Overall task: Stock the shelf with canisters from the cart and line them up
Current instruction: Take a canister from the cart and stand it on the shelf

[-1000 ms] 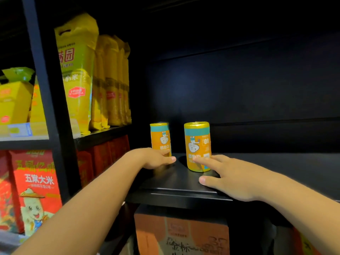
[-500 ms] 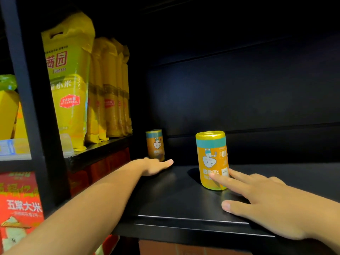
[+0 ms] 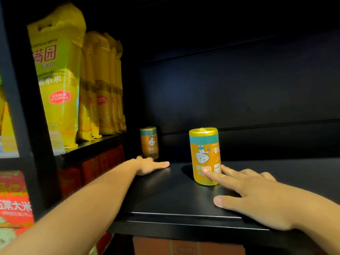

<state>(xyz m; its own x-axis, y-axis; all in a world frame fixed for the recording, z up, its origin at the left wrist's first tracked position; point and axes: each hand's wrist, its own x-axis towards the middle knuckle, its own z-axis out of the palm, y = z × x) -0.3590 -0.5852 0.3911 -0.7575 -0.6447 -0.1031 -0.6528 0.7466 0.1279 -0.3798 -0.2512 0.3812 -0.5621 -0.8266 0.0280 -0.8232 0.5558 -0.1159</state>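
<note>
Left canister [image 3: 149,142] deeper back than before, just beyond flat left hand [image 3: 148,167]; right hand [image 3: 257,197], fingers [image 3: 218,178] straight, against right canister [image 3: 203,153].

The nearer canister [image 3: 204,157] is orange, with a teal band under a shiny gold lid and a white cartoon figure on its front. The farther canister [image 3: 149,142] has the same orange, teal and gold (dimmer in shadow). The shelf [image 3: 174,199] is matte black. Bags [image 3: 58,80] at left are bright yellow with red labels. Packs [image 3: 14,199] below them are red with white characters.
</note>
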